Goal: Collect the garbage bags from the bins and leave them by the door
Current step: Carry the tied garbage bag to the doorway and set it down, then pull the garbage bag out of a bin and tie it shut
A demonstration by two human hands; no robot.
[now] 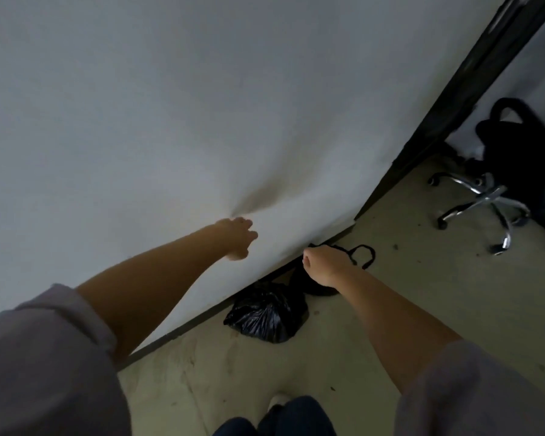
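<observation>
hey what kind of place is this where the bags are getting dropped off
Probably an office, by a doorway. A wheeled office chair stands past the dark door frame, and a black garbage bag lies on the floor against the white wall.

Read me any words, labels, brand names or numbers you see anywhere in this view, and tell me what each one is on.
None: no readable text shows in this view.
Black garbage bag on the floor: plain, no print visible.
Second black bag under the right hand: no label visible.
White wall: blank.
Office chair: no marking can be made out.
</observation>
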